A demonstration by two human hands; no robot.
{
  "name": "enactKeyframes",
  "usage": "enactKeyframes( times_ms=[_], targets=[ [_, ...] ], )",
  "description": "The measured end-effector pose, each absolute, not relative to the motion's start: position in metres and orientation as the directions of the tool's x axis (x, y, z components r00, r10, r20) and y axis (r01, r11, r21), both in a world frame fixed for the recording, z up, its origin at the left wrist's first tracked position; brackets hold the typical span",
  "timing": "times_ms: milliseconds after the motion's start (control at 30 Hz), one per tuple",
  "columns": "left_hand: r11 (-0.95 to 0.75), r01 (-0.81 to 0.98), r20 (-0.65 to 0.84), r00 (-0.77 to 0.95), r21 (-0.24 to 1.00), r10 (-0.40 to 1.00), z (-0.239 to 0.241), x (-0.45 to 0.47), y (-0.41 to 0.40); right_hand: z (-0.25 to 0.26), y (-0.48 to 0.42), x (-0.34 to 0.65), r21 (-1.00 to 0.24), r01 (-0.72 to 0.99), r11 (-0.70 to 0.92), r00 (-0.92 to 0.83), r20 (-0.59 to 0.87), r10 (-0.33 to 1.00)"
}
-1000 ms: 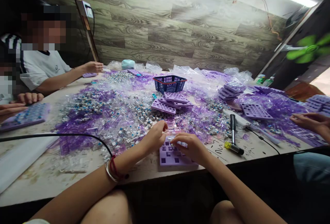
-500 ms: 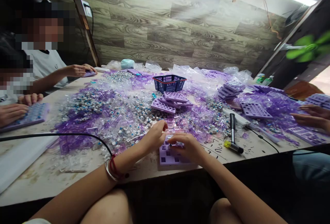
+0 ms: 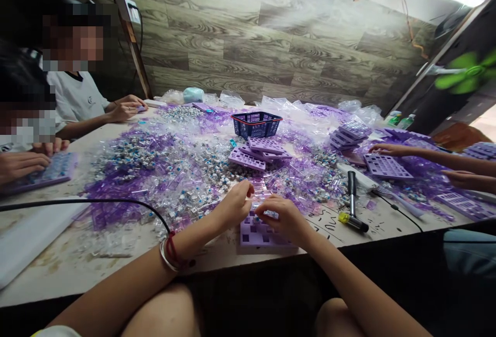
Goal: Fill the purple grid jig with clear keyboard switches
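Observation:
A purple plate with square holes (image 3: 251,239) lies at the table's front edge, a few small clear and white parts seated toward its far side. My left hand (image 3: 237,205) is closed in a pinch just above its far left corner; whatever the fingertips hold is too small to make out. Bent over the right half of the plate, my right hand (image 3: 287,218) has its fingers drawn together near a clear piece. I cannot tell what its fingertips grip. Just beyond both hands spreads a heap of small white-and-blue switches (image 3: 209,177).
Stacked purple plates (image 3: 251,157) stand behind my hands, before a dark blue basket (image 3: 256,126). A hammer (image 3: 352,197) lies at right. Purple clear pieces (image 3: 116,184) cover the left. A black cable (image 3: 96,201) crosses above my left forearm. Co-workers' hands (image 3: 387,150) work at both sides.
My hands stay over the plate with only slight finger shifts. At right, a co-worker's hand has reached out to a purple plate. The view has shifted slightly.

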State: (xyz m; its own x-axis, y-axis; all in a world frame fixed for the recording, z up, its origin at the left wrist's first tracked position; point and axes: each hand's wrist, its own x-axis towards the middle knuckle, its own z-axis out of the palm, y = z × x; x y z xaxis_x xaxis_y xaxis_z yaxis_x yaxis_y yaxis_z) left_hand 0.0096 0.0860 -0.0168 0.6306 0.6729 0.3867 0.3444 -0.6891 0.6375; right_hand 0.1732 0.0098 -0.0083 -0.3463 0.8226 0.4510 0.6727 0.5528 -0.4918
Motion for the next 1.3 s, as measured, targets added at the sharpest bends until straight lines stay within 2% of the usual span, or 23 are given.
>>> enactKeyframes(
  times_ms=[200,400,667,867,1000,1100,1300],
  targets=[
    [-0.694,0.350,0.390,0.630,0.629,0.672,-0.017,0.009,0.087,-0.004,0.007,0.175,-0.487,0.665,0.566,-0.353,0.462,0.813],
    [-0.696,0.356,0.382,0.638,0.624,0.669,-0.017,0.009,0.087,-0.005,0.007,0.180,-0.388,0.723,0.571,-0.407,0.428,0.807],
    [-0.695,0.359,0.386,0.631,0.623,0.673,-0.017,0.009,0.088,-0.012,0.011,0.178,-0.441,0.701,0.561,-0.371,0.447,0.814],
    [-0.699,0.351,0.397,0.628,0.623,0.669,-0.018,0.010,0.087,-0.011,0.011,0.172,-0.428,0.697,0.576,-0.365,0.480,0.798],
    [-0.701,0.357,0.396,0.628,0.618,0.670,-0.018,0.010,0.087,-0.006,0.010,0.171,-0.429,0.737,0.523,-0.300,0.485,0.821],
    [-0.703,0.364,0.397,0.627,0.612,0.670,-0.019,0.010,0.088,-0.005,0.011,0.174,-0.400,0.792,0.462,-0.257,0.468,0.845],
    [-0.708,0.339,0.387,0.653,0.620,0.651,-0.018,0.009,0.090,-0.002,0.012,0.175,-0.303,0.840,0.450,-0.302,0.427,0.852]
  ],
)
